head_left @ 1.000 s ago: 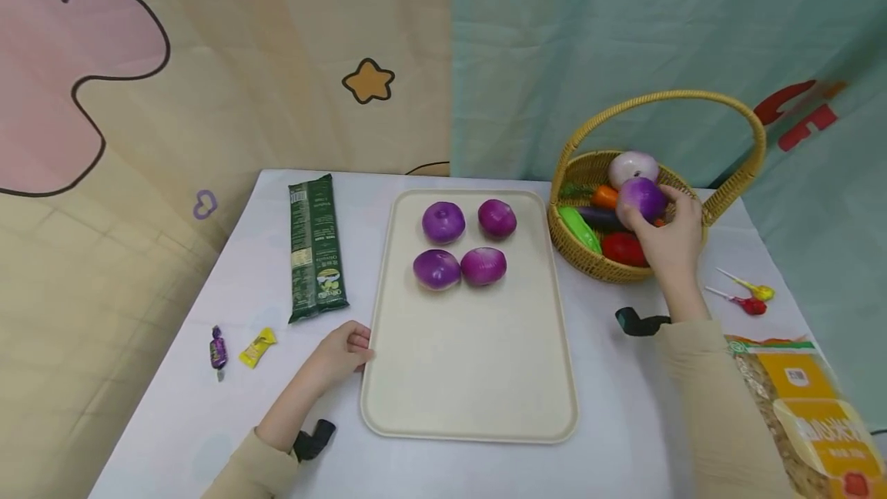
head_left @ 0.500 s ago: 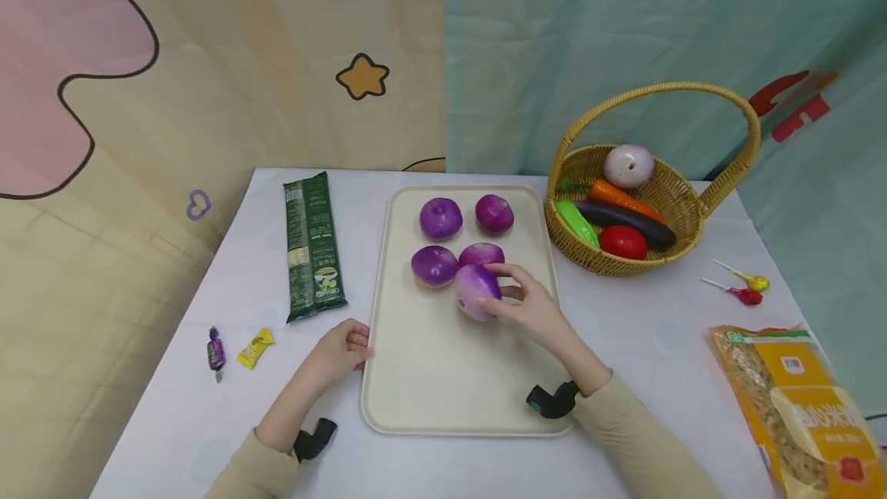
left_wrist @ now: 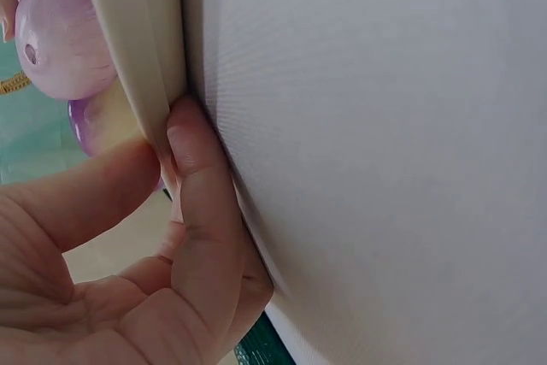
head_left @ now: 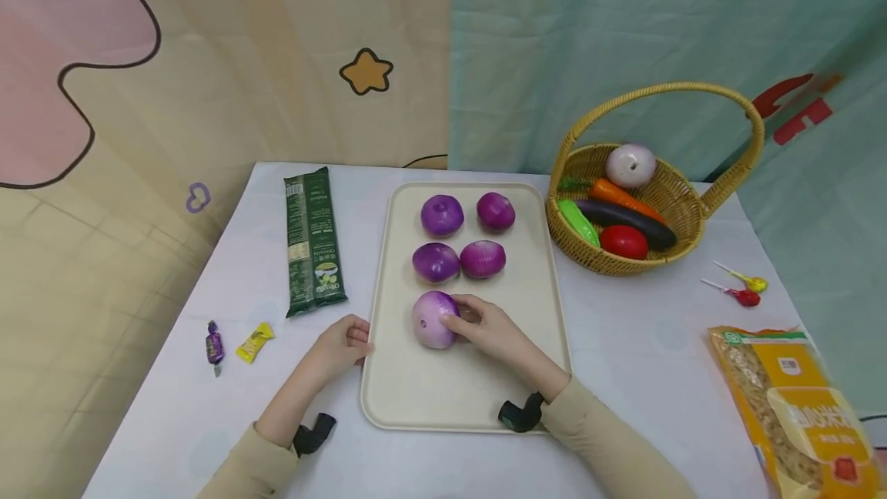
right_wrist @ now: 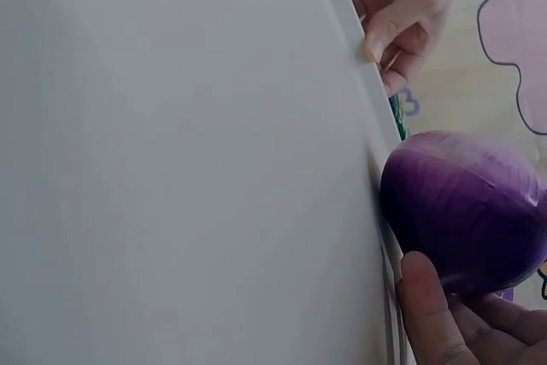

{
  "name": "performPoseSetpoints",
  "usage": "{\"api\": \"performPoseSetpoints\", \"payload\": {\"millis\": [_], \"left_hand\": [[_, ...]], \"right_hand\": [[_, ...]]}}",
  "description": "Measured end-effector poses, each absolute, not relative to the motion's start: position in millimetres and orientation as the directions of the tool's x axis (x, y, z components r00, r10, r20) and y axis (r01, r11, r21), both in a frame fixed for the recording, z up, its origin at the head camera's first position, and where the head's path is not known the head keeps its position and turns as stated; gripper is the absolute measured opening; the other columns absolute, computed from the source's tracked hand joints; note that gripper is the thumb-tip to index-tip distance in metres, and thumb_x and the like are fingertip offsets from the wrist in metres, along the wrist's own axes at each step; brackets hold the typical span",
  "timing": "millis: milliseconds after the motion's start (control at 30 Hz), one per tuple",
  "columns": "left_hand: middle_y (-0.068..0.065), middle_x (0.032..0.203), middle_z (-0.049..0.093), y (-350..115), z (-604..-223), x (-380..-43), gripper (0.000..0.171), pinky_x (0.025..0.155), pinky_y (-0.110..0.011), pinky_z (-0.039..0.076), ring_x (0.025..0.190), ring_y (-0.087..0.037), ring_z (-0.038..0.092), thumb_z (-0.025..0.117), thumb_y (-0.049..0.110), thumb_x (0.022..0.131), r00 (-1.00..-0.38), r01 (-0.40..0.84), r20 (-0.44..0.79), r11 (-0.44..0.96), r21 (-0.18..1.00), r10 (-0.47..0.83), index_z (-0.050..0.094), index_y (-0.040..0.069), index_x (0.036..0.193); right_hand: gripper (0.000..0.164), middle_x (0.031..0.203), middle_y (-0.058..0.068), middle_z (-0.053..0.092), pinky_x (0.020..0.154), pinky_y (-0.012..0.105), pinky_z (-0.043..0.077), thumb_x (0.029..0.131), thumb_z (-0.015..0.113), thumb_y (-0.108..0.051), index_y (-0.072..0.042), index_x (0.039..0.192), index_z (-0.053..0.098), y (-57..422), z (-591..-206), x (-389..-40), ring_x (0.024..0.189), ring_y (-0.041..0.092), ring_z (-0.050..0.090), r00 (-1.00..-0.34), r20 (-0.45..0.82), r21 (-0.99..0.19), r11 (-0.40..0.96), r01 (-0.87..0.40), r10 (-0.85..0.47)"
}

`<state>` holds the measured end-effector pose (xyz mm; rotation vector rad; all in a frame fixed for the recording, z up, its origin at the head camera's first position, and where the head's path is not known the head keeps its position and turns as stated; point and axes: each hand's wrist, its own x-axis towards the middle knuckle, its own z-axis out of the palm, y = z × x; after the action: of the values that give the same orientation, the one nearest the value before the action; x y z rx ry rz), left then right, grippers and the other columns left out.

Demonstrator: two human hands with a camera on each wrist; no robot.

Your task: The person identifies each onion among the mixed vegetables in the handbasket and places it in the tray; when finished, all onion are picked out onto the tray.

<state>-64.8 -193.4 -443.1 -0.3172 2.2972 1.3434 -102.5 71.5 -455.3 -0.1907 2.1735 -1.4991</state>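
Note:
On the cream tray (head_left: pixel 471 399), my right hand (head_left: pixel 495 332) holds a pale purple onion (head_left: pixel 433 320) between thumb and fingers, low over the tray's middle. The right wrist view shows the thumb and fingertips against the onion (right_wrist: pixel 466 211); whether it touches the tray is hard to tell. My left hand (head_left: pixel 337 349) pinches the tray's left rim, its thumb above and fingers beneath in the left wrist view (left_wrist: pixel 162 254). Above the held onion lie darker purple onions in two rows: two at the back (head_left: pixel 442 216) (head_left: pixel 495 211) and two in front (head_left: pixel 436 262) (head_left: pixel 483 259).
At the back right stands a wicker basket (head_left: pixel 693 206) with a white onion (head_left: pixel 630 165), carrot, eggplant (head_left: pixel 624 222), tomato and green pod. Two lollipops (head_left: pixel 744 283) and a yellow food bag (head_left: pixel 804 414) lie right. Left are a green packet (head_left: pixel 313 245) and two candies (head_left: pixel 255 342).
My right hand has taken the pale purple onion out of the basket and carried it left and down to the tray, in front of the other onions. The left hand has stayed at the rim.

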Motion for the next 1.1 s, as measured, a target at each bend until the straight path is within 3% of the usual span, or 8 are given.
{"api": "performPoseSetpoints", "payload": {"millis": [133,267,433,667,800,900,1000,1100], "left_hand": [[-0.015,0.096,0.058,-193.5,-443.2,-65.3,0.025,0.073,-0.033,0.058,0.083,-0.019,0.061,0.061,-0.003,0.091,-0.865,-0.423,-0.5,0.505,0.753,0.021,0.054,-0.008,0.115],[-0.015,0.095,0.059,-195.0,-443.6,-63.7,0.025,0.073,-0.033,0.057,0.083,-0.019,0.061,0.061,-0.003,0.091,-0.868,-0.423,-0.497,0.51,0.749,0.011,0.054,-0.008,0.114],[-0.015,0.094,0.059,-196.3,-443.1,-62.7,0.024,0.072,-0.032,0.057,0.082,-0.018,0.062,0.062,-0.002,0.09,-0.871,-0.418,-0.491,0.517,0.747,0.004,0.055,-0.008,0.113],[-0.013,0.094,0.06,-196.2,-443.7,-62.0,0.023,0.072,-0.03,0.055,0.082,-0.017,0.06,0.063,-0.002,0.089,-0.876,-0.412,-0.483,0.547,0.728,-0.017,0.056,-0.006,0.111],[-0.013,0.094,0.059,-195.2,-443.8,-63.2,0.024,0.072,-0.03,0.054,0.083,-0.018,0.06,0.063,-0.002,0.089,-0.88,-0.403,-0.474,0.547,0.734,-0.013,0.056,-0.006,0.111],[-0.013,0.094,0.059,-194.4,-443.9,-63.7,0.024,0.072,-0.03,0.054,0.083,-0.018,0.059,0.063,-0.002,0.089,-0.88,-0.403,-0.475,0.55,0.732,-0.012,0.056,-0.006,0.111],[-0.012,0.093,0.059,-193.4,-443.7,-63.6,0.023,0.072,-0.03,0.054,0.082,-0.018,0.059,0.063,-0.002,0.089,-0.879,-0.402,-0.478,0.555,0.729,-0.009,0.057,-0.006,0.111],[-0.012,0.092,0.059,-191.8,-444.1,-63.5,0.023,0.072,-0.03,0.053,0.082,-0.018,0.059,0.064,-0.002,0.088,-0.881,-0.398,-0.474,0.555,0.731,-0.007,0.057,-0.006,0.109]], "right_hand": [[0.056,0.124,0.022,0.065,0.082,0.032,0.058,0.096,0.063,-0.033,-0.001,0.14,0.05,74.4,-455.7,-103.9,0.099,0.024,0.07,-0.868,-0.311,-0.918,0.36,0.168,-0.388],[0.058,0.123,0.019,0.066,0.08,0.032,0.058,0.095,0.062,-0.037,-0.004,0.141,0.05,79.3,-453.4,-105.7,0.091,0.021,0.071,-0.859,-0.324,-0.909,0.381,0.167,-0.397],[0.056,0.132,0.018,0.062,0.082,0.034,0.058,0.097,0.059,-0.036,-0.002,0.141,0.05,94.9,-444.0,-108.5,0.1,0.024,0.068,-0.858,-0.304,-0.897,0.429,0.112,-0.413],[0.045,0.13,0.02,0.062,0.094,0.041,0.054,0.1,0.056,-0.028,0.001,0.135,0.054,143.8,-405.9,-131.8,0.113,0.036,0.062,-0.92,-0.181,-0.892,0.451,0.006,-0.346],[0.048,0.132,0.023,0.06,0.092,0.031,0.055,0.101,0.055,-0.031,0.0,0.137,0.052,182.0,-380.0,-157.5,0.114,0.031,0.062,-0.975,-0.093,-0.903,0.429,-0.003,-0.202],[0.052,0.131,0.016,0.061,0.088,0.019,0.054,0.099,0.055,-0.04,-0.003,0.136,0.054,210.9,-363.9,-179.9,0.103,0.011,0.064,-0.999,-0.01,-0.886,0.463,-0.012,-0.045],[0.051,0.123,0.004,0.063,0.086,0.015,0.048,0.097,0.057,-0.041,-0.006,0.134,0.056,236.8,-351.8,-204.8,0.094,-0.005,0.057,-0.987,0.082,-0.873,0.488,-0.003,0.141],[0.05,0.114,-0.008,0.061,0.088,0.017,0.044,0.094,0.062,-0.039,-0.008,0.134,0.057,259.7,-345.3,-230.3,0.094,-0.007,0.051,-0.939,0.137,-0.889,0.457,0.024,0.316]]}}
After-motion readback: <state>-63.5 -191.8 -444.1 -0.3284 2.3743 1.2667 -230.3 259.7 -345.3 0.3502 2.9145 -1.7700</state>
